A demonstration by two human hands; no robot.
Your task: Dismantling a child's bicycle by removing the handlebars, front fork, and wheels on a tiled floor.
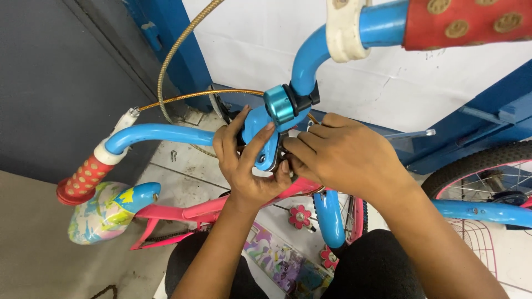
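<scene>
A child's bicycle stands below me, with a blue handlebar (158, 133), a pink frame (191, 210) and red dotted grips (83, 180). My left hand (244, 166) wraps around the blue stem clamp (260, 133) at the middle of the bar, thumb and fingers spread over it. My right hand (338, 155) presses against the same clamp from the right, fingertips curled at a small metal part; what they pinch is hidden. A teal bell (280, 105) sits just above the clamp.
A braided brake cable (183, 50) loops up to the left. A pastel saddle (102, 213) lies lower left. Another bicycle's tyre (476, 163) and a blue bar (482, 213) are at right. A white wall and blue frame stand behind.
</scene>
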